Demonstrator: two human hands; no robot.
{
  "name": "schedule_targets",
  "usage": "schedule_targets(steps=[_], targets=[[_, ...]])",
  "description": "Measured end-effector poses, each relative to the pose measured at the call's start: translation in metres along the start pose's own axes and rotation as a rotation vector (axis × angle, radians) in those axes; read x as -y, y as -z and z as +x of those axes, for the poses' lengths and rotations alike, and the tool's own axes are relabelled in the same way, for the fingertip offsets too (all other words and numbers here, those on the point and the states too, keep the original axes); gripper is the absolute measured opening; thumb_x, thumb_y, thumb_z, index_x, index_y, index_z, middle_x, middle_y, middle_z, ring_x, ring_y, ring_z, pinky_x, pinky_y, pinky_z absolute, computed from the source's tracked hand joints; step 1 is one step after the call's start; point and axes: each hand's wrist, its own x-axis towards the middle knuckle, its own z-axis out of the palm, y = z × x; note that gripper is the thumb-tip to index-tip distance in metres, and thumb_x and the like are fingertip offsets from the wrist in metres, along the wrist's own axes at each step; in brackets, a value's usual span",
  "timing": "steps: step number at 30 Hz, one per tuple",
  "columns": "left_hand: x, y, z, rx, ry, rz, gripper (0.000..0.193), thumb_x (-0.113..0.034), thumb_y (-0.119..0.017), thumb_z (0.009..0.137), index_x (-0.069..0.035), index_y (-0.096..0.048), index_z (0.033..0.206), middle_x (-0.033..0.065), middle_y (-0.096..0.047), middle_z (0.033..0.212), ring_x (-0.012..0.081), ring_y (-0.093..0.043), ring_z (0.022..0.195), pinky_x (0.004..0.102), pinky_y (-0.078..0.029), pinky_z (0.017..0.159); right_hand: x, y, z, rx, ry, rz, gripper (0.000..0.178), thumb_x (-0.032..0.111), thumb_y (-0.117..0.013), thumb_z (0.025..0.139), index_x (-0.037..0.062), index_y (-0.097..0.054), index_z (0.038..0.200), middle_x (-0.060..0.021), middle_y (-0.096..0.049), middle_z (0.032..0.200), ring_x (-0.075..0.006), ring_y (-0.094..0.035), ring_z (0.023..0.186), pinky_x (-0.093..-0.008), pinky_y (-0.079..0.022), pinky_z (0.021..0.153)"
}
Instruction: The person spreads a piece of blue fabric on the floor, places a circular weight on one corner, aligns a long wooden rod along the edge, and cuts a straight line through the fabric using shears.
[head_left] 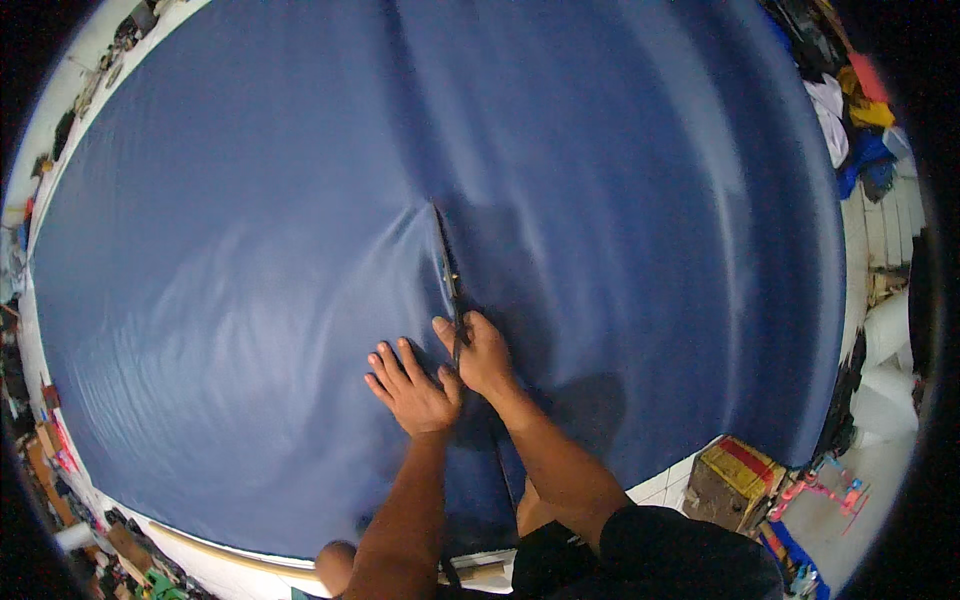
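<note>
A wide sheet of smooth dark blue fabric (250, 300) spreads across most of the head view. Gripped in my right hand (485, 355) is a pair of dark scissors (447, 262), the blades pointing away from me along the sheet. A slit runs in the fabric from near my body up toward the scissors, and small folds rise left of the blades. My left hand (415, 398) lies flat on the sheet with fingers spread, just left of the scissor handles. The handles are partly hidden by my right hand.
A yellow and red cardboard box (735, 478) stands by the sheet's near right edge. Heaped cloths (865, 130) lie at the far right, with white rolls (885, 395) nearer. Assorted clutter (60, 450) lines the left side. A pale wooden strip (235, 562) runs along the near edge.
</note>
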Motion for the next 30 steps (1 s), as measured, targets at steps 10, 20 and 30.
schedule_targets(steps=[10,20,30], targets=[[-0.003,-0.003,0.0,0.104,-0.033,0.037,0.071,-0.039,-0.05,0.087,0.002,-0.036,0.144,0.0286,-0.029,0.151,0.0475,-0.018,0.143,0.0626,-0.01,0.115,0.107,0.016,0.167,-0.04,0.115,0.108,0.057,0.057,-0.065,0.087,0.0022,-0.059,0.076,-0.0144,-0.06,0.067,-0.0284,-0.06,0.065,-0.0414,-0.046,0.063],[0.002,-0.008,-0.003,0.119,-0.034,0.065,0.072,-0.041,-0.047,0.089,0.004,-0.035,0.143,0.0298,-0.03,0.15,0.0494,-0.02,0.142,0.0647,-0.011,0.114,0.134,0.01,0.231,-0.011,0.225,0.099,0.059,0.062,-0.063,0.086,0.0069,-0.051,0.068,-0.0051,-0.052,0.055,-0.016,-0.055,0.05,-0.0325,-0.043,0.049],[0.002,-0.009,-0.003,0.011,-0.053,0.063,0.065,-0.044,-0.056,0.085,-0.001,-0.048,0.133,0.0277,-0.04,0.14,0.0475,-0.031,0.135,0.0641,-0.021,0.109,0.184,0.016,0.312,0.066,0.182,0.057,0.068,0.067,-0.06,0.083,0.0016,-0.064,0.068,-0.0141,-0.063,0.061,-0.0307,-0.065,0.061,-0.0435,-0.05,0.065]])
